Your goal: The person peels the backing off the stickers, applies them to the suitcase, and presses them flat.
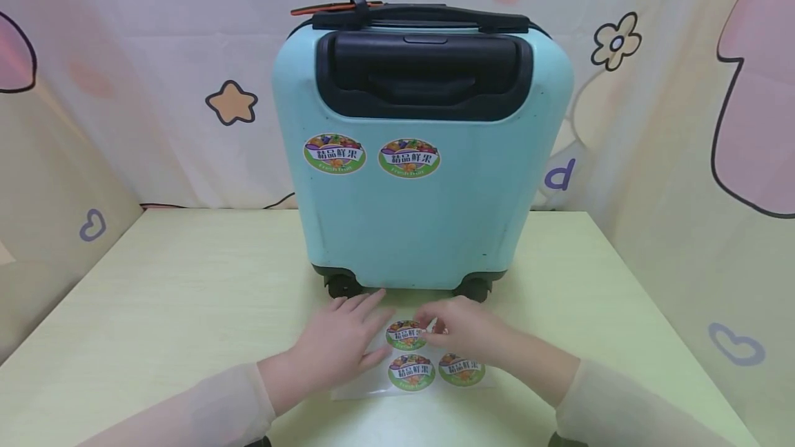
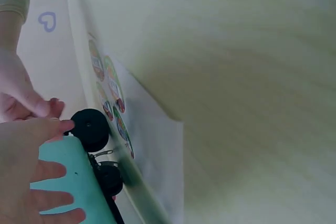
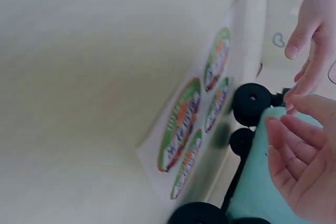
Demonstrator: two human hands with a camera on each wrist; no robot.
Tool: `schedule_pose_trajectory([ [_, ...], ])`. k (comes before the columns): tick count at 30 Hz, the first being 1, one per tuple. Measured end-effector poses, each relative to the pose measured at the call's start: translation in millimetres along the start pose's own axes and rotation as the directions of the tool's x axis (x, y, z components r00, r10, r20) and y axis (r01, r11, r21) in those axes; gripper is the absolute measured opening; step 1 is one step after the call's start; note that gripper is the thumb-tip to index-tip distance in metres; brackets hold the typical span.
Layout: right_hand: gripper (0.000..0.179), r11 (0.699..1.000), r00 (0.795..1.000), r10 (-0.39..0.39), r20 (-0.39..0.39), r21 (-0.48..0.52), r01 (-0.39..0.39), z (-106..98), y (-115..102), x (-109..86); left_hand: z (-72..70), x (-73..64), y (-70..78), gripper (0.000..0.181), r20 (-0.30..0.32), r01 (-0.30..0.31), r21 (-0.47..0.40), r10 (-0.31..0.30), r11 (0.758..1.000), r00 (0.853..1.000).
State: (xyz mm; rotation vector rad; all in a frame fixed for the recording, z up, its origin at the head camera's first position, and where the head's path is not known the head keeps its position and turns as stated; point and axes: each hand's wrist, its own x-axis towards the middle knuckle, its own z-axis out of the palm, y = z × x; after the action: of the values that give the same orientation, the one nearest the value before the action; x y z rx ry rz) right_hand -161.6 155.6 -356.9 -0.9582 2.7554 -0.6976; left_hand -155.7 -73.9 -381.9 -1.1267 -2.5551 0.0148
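Observation:
A sheet of oval fruit stickers (image 1: 373, 388) lies on the table in front of a turquoise suitcase. Over its left part is my left hand (image 1: 338, 340), fingers spread and extended. My right hand (image 1: 468, 328) hovers above the upper right, its fingers loosely bent and a gap between thumb and fingertips; I see nothing held there. It partly hides one sticker beside the upper left sticker (image 1: 405, 336). The lower two, a left sticker (image 1: 413, 372) and a right sticker (image 1: 462, 370), show plainly. Both wrist views show the hands above the sheet, fingertips close together.
The suitcase (image 1: 404, 226) stands upright behind the hands on black wheels (image 1: 344, 286). Two matching stickers, a left one (image 1: 335, 154) and a right one (image 1: 409, 159), are on its front. Patterned cloth (image 1: 155, 88) hangs around the pale table (image 1: 155, 309).

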Motion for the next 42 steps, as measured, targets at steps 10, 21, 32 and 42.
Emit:
schedule_pose_trajectory([
  [10,0.029,0.985,0.997,0.001,0.074,-0.175,0.012,22,0,-3.4,6.1,-9.8,3.9,0.047,0.044,-0.048,0.027,0.047,0.998,0.998],
  [21,0.035,0.956,0.991,-0.049,0.126,-0.28,0.083,40,0,-5.9,7.6,-21.8,10.3,0.042,0.11,-0.029,-0.12,0.042,0.992,0.993],
  [32,0.046,0.933,0.994,0.001,0.11,-0.358,0.039,45,-4,-6.7,11.2,-32.3,11.6,0.034,0.191,0.167,-0.444,-0.089,0.88,0.978],
  [42,0.035,0.926,0.996,-0.016,0.087,-0.374,0.047,49,-4,-4.5,9.3,-35.7,14.2,0.03,0.31,0.339,-0.787,-0.144,0.516,0.94],
])
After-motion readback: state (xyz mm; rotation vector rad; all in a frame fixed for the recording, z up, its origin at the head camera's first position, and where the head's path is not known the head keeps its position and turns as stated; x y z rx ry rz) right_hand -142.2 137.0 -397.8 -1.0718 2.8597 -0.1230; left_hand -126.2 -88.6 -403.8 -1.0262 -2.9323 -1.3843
